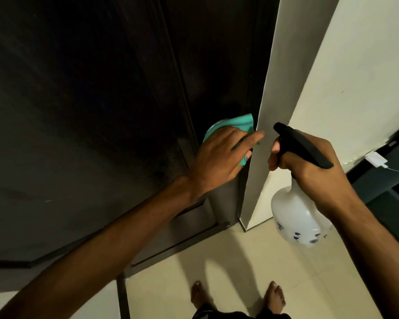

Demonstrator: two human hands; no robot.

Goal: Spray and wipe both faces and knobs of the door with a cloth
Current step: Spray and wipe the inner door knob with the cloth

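Left arm: bare, reached from the near left up toward the far centre.
Left hand (221, 155): lay palm-down, fingers extended and slightly spread, pressing on a teal cloth (313, 122).
Right arm: bare, came in from the near right edge, wrist bent.
Right hand (309, 162): back toward the camera, fingers curled round the neck of a spray bottle (295, 224), forefinger at the trigger.
Feet (274, 295): bare, side by side at the near edge.

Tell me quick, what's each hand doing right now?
Left hand: fingers mostly straight, pressing the cloth over the door knob.
Right hand: gripping the spray bottle.
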